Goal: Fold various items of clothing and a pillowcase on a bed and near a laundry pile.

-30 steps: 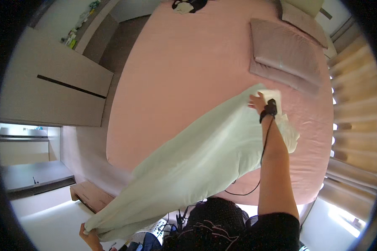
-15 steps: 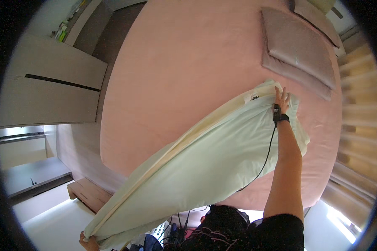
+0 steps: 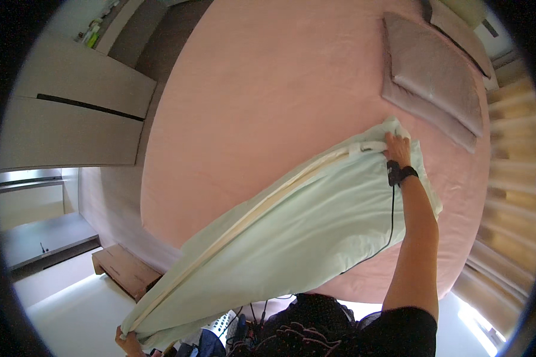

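A pale green quilt point(image 3: 292, 232) with a cream strip along its far edge lies folded long and narrow across the near side of the bed. At the lower left, my left hand point(image 3: 128, 342) pinches one end of it off the bed. My right hand point(image 3: 399, 147) has its fingers curled into the fabric near the other end, by a small white tag. The right wrist wears a black strap and a small device with a black cable. Part of the quilt's underside is hidden by its folds.
The bed point(image 3: 256, 89) has a pink sheet. Grey pillows point(image 3: 435, 77) lie at its upper right. A curtain point(image 3: 512, 178) hangs on the right. A grey cabinet point(image 3: 77, 128) stands at left, with a low wooden piece point(image 3: 125, 268) near the bed's lower-left corner.
My right hand has gone from spread fingers to curled ones on the quilt. The quilt's far edge by that hand has shifted and bunched; my left hand still holds its end.
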Demonstrator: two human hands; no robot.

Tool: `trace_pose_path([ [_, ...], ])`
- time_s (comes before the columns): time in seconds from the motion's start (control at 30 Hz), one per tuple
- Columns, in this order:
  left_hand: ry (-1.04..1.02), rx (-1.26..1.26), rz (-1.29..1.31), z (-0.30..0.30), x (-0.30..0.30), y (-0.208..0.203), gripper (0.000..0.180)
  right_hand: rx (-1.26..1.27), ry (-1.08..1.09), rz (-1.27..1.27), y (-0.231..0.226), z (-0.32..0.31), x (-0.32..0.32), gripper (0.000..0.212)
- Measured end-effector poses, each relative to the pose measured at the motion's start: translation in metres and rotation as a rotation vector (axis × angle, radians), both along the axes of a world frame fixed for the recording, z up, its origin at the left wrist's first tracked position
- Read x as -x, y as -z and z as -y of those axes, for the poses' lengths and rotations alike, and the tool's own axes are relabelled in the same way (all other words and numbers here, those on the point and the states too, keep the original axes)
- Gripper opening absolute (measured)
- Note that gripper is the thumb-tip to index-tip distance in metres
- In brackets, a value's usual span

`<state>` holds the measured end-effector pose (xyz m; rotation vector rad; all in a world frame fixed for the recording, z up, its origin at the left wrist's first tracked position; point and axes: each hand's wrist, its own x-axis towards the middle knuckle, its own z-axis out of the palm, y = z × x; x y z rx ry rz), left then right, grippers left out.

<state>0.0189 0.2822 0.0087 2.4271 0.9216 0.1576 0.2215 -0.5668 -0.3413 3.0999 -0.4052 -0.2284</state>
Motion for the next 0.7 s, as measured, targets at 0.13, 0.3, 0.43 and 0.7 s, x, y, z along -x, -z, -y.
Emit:
trace_pose_path([
  [0.13, 0.076, 0.0, -0.001, -0.003, 0.006, 0.002, 0.015, 0.042, -0.287, -0.06, 0.001, -0.013, -0.009, 0.039],
  [0.3, -0.022, 0.083, 0.044, -0.014, 0.015, 0.009, 0.029, -0.214, -0.243, 0.011, 0.02, -0.054, -0.036, 0.041],
  [0.43, -0.118, -0.195, 0.015, -0.018, 0.017, 0.013, 0.047, -0.1, -0.122, -0.452, 0.016, -0.072, -0.015, 0.041],
  [0.7, 0.361, -0.255, 0.146, 0.004, -0.06, -0.06, 0.034, -0.199, 0.108, 0.176, -0.181, 0.028, 0.006, 0.048],
])
